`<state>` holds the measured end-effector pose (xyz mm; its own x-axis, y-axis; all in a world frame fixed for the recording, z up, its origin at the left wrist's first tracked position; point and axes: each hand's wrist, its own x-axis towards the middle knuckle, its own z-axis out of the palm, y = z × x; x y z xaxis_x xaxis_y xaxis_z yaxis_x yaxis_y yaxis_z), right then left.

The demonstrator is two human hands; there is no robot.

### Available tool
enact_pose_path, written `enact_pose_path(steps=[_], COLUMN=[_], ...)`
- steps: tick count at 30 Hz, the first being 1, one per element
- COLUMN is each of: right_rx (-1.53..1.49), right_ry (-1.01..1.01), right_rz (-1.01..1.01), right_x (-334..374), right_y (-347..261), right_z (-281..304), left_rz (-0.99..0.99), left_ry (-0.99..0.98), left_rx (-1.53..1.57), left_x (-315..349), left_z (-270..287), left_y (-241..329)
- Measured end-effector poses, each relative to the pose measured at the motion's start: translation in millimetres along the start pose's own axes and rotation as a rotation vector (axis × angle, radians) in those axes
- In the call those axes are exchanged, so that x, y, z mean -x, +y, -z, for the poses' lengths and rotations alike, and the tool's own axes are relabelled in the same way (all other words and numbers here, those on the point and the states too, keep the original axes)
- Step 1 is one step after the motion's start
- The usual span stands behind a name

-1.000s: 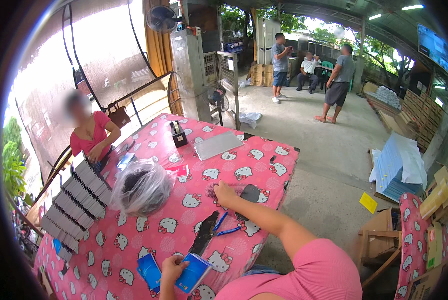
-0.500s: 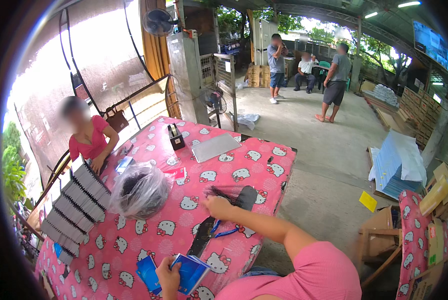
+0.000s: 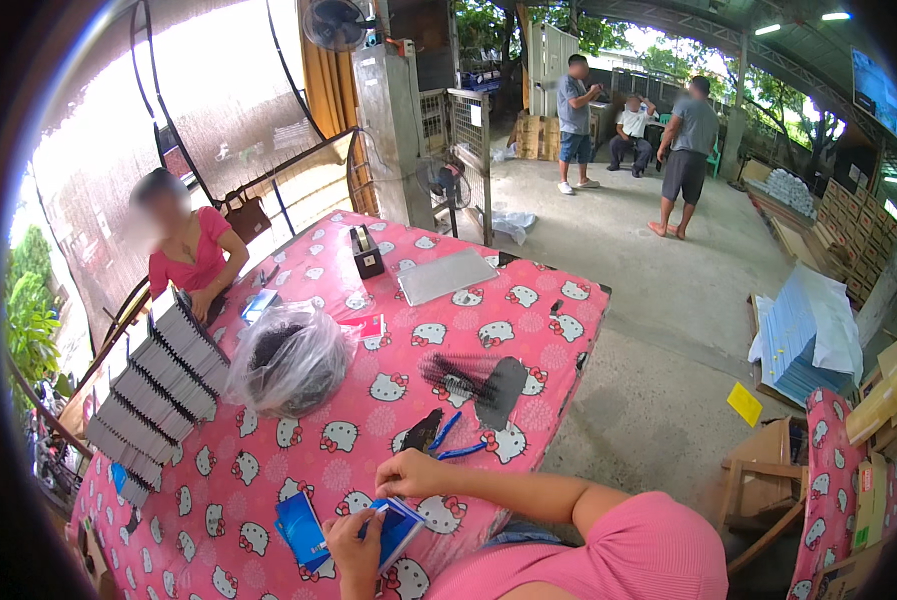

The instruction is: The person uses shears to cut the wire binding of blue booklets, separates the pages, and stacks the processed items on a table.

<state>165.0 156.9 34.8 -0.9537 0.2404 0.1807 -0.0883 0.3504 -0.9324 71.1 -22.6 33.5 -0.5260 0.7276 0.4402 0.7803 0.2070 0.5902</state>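
Observation:
My left hand (image 3: 355,540) is closed on a blue-covered booklet (image 3: 399,522) near the front edge of the table. Its thumb lies over the cover, close to the booklet's upper edge. At that same edge, my right hand (image 3: 412,474) has its fingers pinched together; whatever they hold is too small to make out. More blue booklets (image 3: 297,522) lie partly overlapped just left of my left hand. Beyond my right hand rest blue-handled pliers (image 3: 453,436) and a bunch of black spiral binding coils (image 3: 454,374) beside a dark flat piece (image 3: 503,396).
A plastic bag of black coils (image 3: 291,360) sits mid-table on the pink patterned cover. Left of it stand stacked bound books (image 3: 159,390). Farther back are a tape dispenser (image 3: 366,252) and a grey sheet (image 3: 449,277). A co-worker (image 3: 194,245) sits at the far left.
My right hand has come back from the black coils to the booklet's upper edge. My left hand still grips the booklet, its thumb now on the cover near that edge.

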Motion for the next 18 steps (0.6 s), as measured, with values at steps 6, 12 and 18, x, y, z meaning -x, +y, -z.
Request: enact_pose_path(steps=[6, 12, 18], right_rx=[0.063, 0.303, 0.356], right_ry=[-0.186, -0.059, 0.01], right_rz=[0.049, 0.105, 0.223], right_x=[7, 12, 10], right_y=[-12, -4, 0], right_z=[4, -13, -10], left_rz=[0.029, 0.143, 0.187], left_ry=[0.206, 0.241, 0.186], left_rx=[-0.232, -0.22, -0.222], left_x=[9, 19, 20], left_z=[-10, -18, -14], left_y=[21, 16, 22])
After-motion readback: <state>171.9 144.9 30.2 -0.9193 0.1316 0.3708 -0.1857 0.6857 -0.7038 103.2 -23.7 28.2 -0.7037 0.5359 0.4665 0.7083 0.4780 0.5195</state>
